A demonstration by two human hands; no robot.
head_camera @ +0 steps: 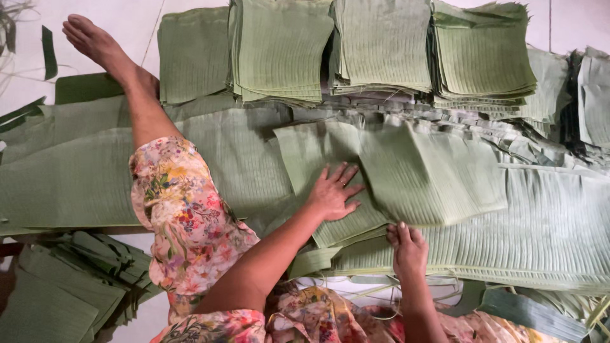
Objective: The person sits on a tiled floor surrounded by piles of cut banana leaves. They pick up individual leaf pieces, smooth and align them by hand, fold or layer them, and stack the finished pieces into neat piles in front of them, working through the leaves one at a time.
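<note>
My left hand [333, 190] lies flat, fingers spread, on a cut banana leaf piece [318, 152] in the middle of the floor. My right hand [406, 244] pinches the near edge of another cut leaf piece [432, 178] that overlaps the first. Both pieces rest on long, uncut banana leaves [546, 222] spread across the floor. My left leg [171, 197] in floral cloth stretches out over the leaves, with the bare foot [89, 38] at the top left.
Several neat stacks of squared leaf pieces [381, 44] stand along the far side. A darker pile of leaves [594, 95] sits at the right edge. Leaf offcuts [70, 279] are heaped at the lower left. White tiled floor [121, 13] shows at the top.
</note>
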